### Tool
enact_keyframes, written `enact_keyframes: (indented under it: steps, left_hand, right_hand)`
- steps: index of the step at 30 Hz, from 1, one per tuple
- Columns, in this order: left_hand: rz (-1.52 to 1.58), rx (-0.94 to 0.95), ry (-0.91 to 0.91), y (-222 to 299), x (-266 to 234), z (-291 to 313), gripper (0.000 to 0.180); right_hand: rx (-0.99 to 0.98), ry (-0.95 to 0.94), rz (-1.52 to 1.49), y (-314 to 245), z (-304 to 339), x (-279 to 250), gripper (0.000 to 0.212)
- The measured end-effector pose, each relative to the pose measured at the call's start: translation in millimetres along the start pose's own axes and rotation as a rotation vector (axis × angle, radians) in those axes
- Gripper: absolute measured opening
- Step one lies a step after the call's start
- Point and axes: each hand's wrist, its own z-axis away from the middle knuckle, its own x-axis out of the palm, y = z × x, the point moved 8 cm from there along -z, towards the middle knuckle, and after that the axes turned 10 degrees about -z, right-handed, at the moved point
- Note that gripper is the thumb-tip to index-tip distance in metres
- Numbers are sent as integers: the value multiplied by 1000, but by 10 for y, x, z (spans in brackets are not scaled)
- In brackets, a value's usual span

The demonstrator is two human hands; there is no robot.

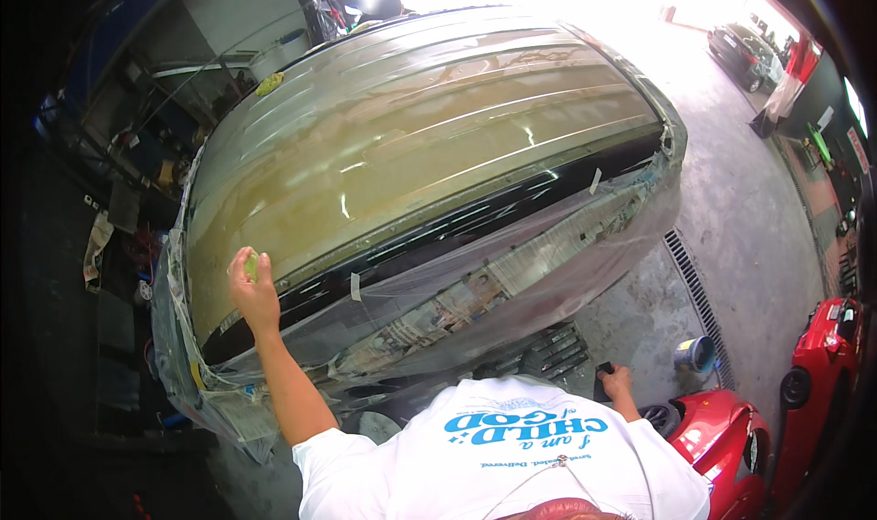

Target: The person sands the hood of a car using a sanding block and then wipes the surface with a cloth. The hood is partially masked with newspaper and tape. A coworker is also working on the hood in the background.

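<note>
My left hand is closed round a yellow-green sponge or pad at the near left corner of a vehicle's roof. The roof is olive-tan and ribbed, with a wet-looking sheen and pale smears. My right hand hangs low at my right side, its fingers round a small dark object whose kind I cannot make out. A second yellow-green sponge or cloth lies on the roof's far left edge.
Plastic sheeting and newspaper mask the vehicle's side below a black strip. A bucket stands by a floor drain grate. Red cars are at lower right. A dark car is parked at far right. Shelving stands left.
</note>
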Motion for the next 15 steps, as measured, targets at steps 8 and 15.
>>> enact_keyframes:
  steps: [8, 15]
  left_hand:
    - [677, 49, -807, 1279, 918, 1562, 23]
    - [734, 146, -1318, 1782, 1585, 2737, 45]
  right_hand:
    - [52, -35, -73, 364, -146, 7, 39]
    - [56, 52, -131, 455, -31, -76, 39]
